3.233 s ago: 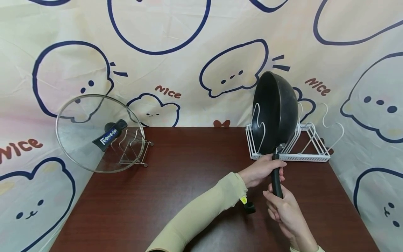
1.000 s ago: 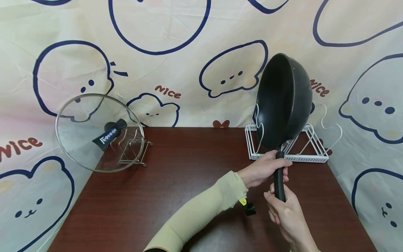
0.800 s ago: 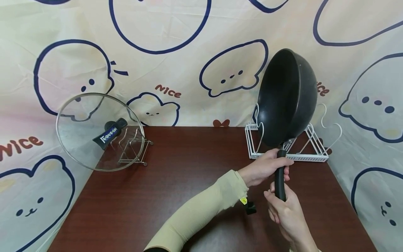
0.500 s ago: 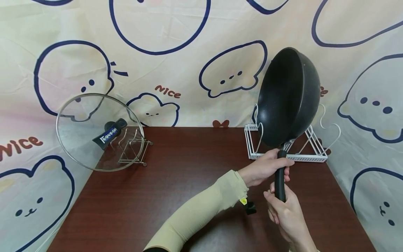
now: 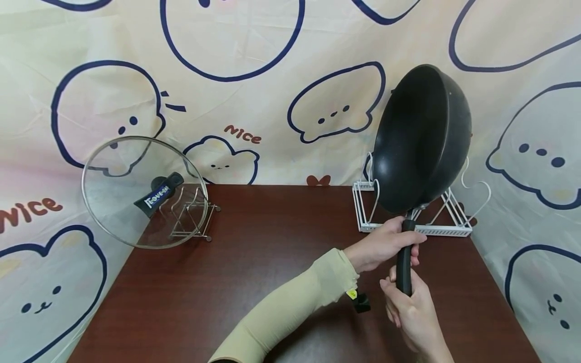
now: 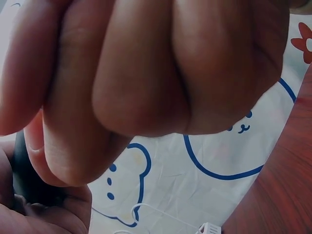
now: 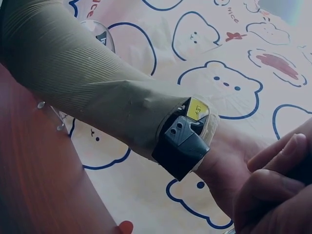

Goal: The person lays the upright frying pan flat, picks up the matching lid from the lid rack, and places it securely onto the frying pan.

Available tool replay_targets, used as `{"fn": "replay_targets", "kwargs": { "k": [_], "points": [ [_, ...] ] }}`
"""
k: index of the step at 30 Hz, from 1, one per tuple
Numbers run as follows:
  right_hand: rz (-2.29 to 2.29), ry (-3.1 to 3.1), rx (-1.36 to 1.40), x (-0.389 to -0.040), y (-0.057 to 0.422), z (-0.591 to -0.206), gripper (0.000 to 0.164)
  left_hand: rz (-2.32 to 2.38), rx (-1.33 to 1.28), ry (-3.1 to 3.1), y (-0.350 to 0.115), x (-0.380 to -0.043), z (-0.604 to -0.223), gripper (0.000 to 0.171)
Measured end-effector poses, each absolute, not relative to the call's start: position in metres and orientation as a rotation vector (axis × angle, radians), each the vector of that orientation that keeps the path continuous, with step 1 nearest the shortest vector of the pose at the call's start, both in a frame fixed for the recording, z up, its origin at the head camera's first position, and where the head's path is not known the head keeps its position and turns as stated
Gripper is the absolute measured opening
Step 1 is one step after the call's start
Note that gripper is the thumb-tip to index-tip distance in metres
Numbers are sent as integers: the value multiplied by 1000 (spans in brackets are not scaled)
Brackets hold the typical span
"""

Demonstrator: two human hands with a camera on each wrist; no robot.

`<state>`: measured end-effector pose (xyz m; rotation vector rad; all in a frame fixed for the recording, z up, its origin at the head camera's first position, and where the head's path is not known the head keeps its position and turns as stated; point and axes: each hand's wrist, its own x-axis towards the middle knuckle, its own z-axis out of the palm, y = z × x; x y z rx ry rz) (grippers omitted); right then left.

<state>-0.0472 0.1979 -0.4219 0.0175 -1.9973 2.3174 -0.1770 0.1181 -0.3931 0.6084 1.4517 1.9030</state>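
Observation:
A deep black wok (image 5: 422,136) stands nearly upright on its side in the head view, its hollow facing left. My left hand (image 5: 383,244) grips the upper part of the black handle (image 5: 404,269), close to the wok. Below it, my right hand (image 5: 417,307) holds the handle's lower end. Behind the wok is a white wire rack (image 5: 442,231), partly covered; whether they touch I cannot tell. Curled fingers of the left hand (image 6: 141,73) fill the left wrist view. At lower right of the right wrist view, the right hand (image 7: 273,200) has its fingers curled.
On the left, a round glass lid (image 5: 113,212) with a black handle leans on a small wire stand (image 5: 203,222). Both stand on the brown table (image 5: 272,217). A cartoon-printed cloth (image 5: 272,106) hangs behind and at the sides.
The wok has risen from between the rack's wires and shifted right, looking larger and more tilted. Both hands have kept their hold on the handle and moved slightly right. The lid is unmoved.

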Motion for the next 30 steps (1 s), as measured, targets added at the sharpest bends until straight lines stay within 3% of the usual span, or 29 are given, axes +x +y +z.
{"fn": "replay_targets", "kwargs": {
  "k": [30],
  "points": [
    [2391, -1828, 329, -36, 202, -426, 24, 1896, 688, 1358, 122, -165, -378, 23]
  ]
}}
